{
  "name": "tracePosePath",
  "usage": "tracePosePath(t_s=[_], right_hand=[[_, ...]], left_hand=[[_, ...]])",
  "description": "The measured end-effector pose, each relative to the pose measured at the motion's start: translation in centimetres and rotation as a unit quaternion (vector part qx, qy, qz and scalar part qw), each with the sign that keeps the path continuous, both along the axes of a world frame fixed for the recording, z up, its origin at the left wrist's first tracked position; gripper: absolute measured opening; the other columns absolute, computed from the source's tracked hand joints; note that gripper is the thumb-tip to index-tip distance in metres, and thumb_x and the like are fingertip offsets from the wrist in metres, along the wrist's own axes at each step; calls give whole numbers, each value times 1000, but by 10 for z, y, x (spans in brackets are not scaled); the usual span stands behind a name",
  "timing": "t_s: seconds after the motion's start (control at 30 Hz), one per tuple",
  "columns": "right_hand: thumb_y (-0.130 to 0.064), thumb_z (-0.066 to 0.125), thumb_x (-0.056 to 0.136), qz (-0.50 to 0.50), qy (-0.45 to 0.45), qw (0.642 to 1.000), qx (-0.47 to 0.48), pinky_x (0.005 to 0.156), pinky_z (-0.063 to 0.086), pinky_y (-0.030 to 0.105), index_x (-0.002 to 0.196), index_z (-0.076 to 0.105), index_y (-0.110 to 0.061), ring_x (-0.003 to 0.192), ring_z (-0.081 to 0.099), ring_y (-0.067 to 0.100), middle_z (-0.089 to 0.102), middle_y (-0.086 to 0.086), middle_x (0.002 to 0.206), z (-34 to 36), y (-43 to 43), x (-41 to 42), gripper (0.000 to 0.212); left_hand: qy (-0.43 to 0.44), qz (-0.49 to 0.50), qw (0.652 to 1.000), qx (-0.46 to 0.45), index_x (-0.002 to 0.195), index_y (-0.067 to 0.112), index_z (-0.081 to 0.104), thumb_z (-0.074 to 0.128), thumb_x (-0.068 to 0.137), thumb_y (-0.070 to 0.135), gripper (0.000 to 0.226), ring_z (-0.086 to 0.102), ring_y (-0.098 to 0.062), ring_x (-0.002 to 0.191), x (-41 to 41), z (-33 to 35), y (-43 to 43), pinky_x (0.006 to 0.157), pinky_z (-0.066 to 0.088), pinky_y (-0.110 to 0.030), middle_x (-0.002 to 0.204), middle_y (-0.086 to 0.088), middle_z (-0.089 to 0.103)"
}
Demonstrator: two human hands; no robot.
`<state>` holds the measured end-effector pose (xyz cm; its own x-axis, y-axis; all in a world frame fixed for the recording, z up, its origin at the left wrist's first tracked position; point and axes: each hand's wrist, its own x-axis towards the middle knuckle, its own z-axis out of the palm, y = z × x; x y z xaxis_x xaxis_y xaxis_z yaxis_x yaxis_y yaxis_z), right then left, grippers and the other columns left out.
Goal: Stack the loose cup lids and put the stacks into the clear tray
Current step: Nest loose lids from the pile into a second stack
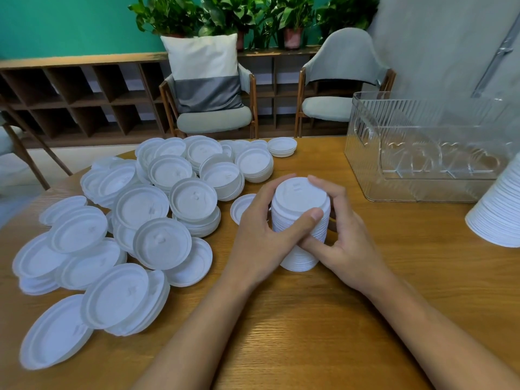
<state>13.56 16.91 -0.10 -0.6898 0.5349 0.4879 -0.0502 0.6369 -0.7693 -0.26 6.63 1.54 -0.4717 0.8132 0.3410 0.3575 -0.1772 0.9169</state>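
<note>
A tall stack of white cup lids [302, 198] stands upright on the wooden table [309, 319] in the middle of the view. My left hand [261, 235] grips its left side, thumb across the front. My right hand [343, 237] wraps round the right side, fingers curled over the top rim. A big heap of loose white lids [140, 226] covers the left half of the table, most lying upside down. The clear ribbed tray [422, 190] stands at the back right, and I see no lids in it.
Another tall white stack [501, 209] leans at the right edge, partly cut off. One single lid [242, 205] lies just left of the held stack. Two grey chairs [216, 116] and a low wooden shelf with plants stand behind the table.
</note>
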Motion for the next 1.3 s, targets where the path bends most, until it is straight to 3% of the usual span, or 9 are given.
tracePosePath(t_s=[0.37,0.53,0.63,0.7,0.77,0.83,0.97,1.17,1.3], right_hand=[[-43,82,78,0,-6,1000,-23,94,46,10,143,38,-36,125,56,-5,57,-25,134,1,0,1,78],[-30,92,76,-14,-24,1000,-6,94,45,8,141,37,-41,125,54,-8,55,-32,132,0,1,1,86],[-49,88,77,-27,-9,1000,-7,94,48,11,140,38,-45,128,55,-3,55,-33,133,3,0,1,80],[-57,84,76,-47,-5,999,0,95,47,10,138,38,-48,128,54,-6,51,-40,134,6,1,2,78],[-58,82,71,-64,0,998,-4,94,46,8,136,38,-48,127,51,-10,48,-47,132,7,2,3,79],[-57,81,69,-72,2,997,-14,95,45,7,137,39,-47,127,51,-11,47,-49,131,7,4,4,81],[-60,81,68,-76,-8,997,-17,95,43,5,137,38,-51,128,48,-13,45,-50,132,7,5,4,81],[-60,80,69,-75,-16,997,-18,94,44,4,134,35,-55,128,47,-15,43,-52,131,9,5,5,79],[-59,81,69,-75,-18,997,-22,94,43,5,135,37,-53,129,47,-14,45,-49,133,8,6,5,81]], left_hand=[[22,1,1000,4,135,32,61,79,80,53,62,62,-10,127,-3,-2,1,105,53,-38,130,12,67],[17,-15,1000,-6,139,34,58,77,81,55,65,60,-7,129,-5,-5,0,107,52,-36,133,14,66],[9,-41,999,-23,149,36,51,58,91,64,66,54,-1,135,-10,-6,-4,110,45,-25,142,18,61],[6,-4,1000,-12,150,33,52,42,96,67,64,54,2,133,-14,-6,-7,106,43,-15,141,18,62],[53,81,995,-12,138,29,64,44,102,59,51,60,2,124,-20,-11,-7,99,44,-14,129,17,69],[135,154,978,-43,124,24,71,60,102,40,29,63,1,114,-27,-19,-3,94,47,-20,119,15,72],[279,168,934,-148,123,17,73,69,95,19,29,66,-19,112,-34,-35,2,90,55,-40,119,1,73],[307,170,921,-171,124,20,75,67,98,12,28,69,-20,103,-35,-33,1,85,58,-45,107,2,77],[287,175,935,-113,122,16,74,69,90,-1,37,65,-16,94,-35,-33,0,80,56,-38,105,0,71]])
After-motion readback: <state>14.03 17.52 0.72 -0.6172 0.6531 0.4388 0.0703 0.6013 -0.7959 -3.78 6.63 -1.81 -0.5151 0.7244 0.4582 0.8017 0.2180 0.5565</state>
